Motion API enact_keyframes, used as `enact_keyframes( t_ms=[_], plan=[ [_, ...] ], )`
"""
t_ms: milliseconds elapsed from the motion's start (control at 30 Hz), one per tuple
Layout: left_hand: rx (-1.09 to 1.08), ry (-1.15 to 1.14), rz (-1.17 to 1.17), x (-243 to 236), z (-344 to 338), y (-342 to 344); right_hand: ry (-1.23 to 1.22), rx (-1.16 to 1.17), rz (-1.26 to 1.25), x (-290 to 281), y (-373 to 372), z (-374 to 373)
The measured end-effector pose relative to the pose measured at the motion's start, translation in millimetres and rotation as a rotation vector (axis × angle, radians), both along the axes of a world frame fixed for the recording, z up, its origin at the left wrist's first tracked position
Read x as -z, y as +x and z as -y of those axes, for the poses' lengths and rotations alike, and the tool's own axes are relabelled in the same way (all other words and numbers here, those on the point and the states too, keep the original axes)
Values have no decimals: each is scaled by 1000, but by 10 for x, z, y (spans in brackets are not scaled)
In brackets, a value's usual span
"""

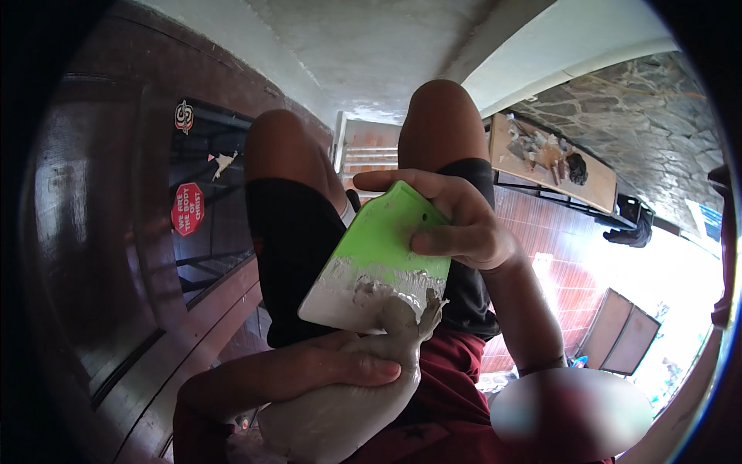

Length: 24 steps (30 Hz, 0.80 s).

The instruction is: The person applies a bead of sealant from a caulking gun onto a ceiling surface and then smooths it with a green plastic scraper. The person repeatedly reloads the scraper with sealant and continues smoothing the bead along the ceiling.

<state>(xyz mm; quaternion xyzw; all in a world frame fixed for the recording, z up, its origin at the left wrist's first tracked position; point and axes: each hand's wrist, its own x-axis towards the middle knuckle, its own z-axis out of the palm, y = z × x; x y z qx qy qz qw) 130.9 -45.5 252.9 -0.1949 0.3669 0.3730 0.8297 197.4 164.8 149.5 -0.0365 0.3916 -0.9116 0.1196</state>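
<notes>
My right hand [473, 232] grips a bright green plastic spreader [379, 228], thumb on its upper face near a small hole and fingers behind it. Pale grey paste coats the spreader's lower edge. My left hand [340, 363] is closed around a soft, pale grey bag [340, 421], thumb pressed on its side. The bag's twisted, torn mouth [429, 313] points up against the coated edge, and a thick lump of grey paste [398, 313] sits there between bag and spreader. Both hands are above my lap. The left fingers are partly hidden behind the bag.
My bent knees [444, 116] rise in dark shorts [294, 232] beyond the hands. A dark wooden door [100, 232] with a stickered glass pane stands at left. On the right, a table [514, 147] holds scattered scraps beside a stone wall [649, 116].
</notes>
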Motion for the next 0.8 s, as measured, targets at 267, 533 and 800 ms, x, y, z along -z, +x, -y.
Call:
enact_keyframes(
  t_ms=[267,533,800],
  plan=[
    [-26,61,1,-4,100,-88,304,166,26,-191,21,25],
    [-317,108,110,146,161,169,281,417,-28,-259,106,155],
    [-344,145,158,198,217,220,141,501,54,-236,150,207]
  ],
)
